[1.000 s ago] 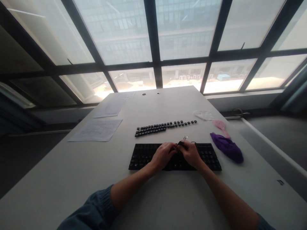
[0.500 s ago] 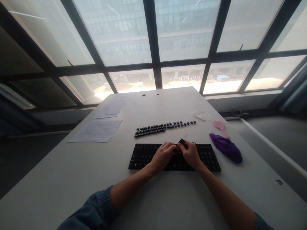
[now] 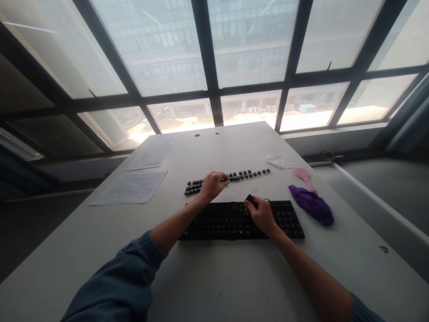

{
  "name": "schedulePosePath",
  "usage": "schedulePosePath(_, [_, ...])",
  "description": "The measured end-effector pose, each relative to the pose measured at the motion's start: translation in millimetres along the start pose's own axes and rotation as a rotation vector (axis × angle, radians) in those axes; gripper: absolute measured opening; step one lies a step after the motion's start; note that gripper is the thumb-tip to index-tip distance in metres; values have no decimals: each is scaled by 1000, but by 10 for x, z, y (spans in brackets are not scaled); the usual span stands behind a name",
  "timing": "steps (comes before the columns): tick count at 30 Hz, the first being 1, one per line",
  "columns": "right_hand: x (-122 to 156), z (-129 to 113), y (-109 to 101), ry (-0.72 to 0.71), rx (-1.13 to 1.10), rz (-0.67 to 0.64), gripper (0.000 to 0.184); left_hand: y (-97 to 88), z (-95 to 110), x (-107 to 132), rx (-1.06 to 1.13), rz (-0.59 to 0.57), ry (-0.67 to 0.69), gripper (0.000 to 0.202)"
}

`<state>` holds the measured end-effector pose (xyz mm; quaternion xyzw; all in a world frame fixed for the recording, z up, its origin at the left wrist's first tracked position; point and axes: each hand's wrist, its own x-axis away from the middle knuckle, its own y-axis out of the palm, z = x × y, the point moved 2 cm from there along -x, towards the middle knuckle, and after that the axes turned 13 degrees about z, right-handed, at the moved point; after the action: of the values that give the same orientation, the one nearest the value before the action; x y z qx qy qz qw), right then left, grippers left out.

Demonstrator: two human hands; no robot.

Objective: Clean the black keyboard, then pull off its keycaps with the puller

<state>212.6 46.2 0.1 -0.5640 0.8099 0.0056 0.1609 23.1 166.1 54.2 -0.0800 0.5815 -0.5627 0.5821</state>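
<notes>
A black keyboard (image 3: 214,221) lies in front of me, its upper rows looking dark and bare of keycaps. Over its right half, my right hand (image 3: 262,213) grips a black keycap puller (image 3: 250,198) with thin wire loops sticking out. My left hand (image 3: 212,185) is beyond the keyboard, at the rows of loose keycaps (image 3: 241,175) on the table. Its thumb and fingers pinch together around a small dark keycap (image 3: 223,180), mostly covered by the fingers. The left hand hides part of the keycap rows.
Right of the keyboard lie a purple cloth pouch (image 3: 310,205), a pink hairbrush (image 3: 301,173) and a clear plastic bag (image 3: 279,161). Printed papers (image 3: 129,188) rest at the left of the white table (image 3: 110,250). Large windows stand behind.
My left hand has moved from the keyboard, forward and left, to the loose keycap rows. My right hand still holds the keycap puller above the keyboard. The view has shifted slightly.
</notes>
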Motion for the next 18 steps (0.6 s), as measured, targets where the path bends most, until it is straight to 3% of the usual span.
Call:
schedulePosePath(6, [-2, 40, 18, -16, -22, -7, 21, 296, -76, -99, -137, -135, 178, 8])
schedulePosePath(18, [-1, 27, 10, -19, -25, -16, 22, 428, -186, -54, -179, -131, 251, 11])
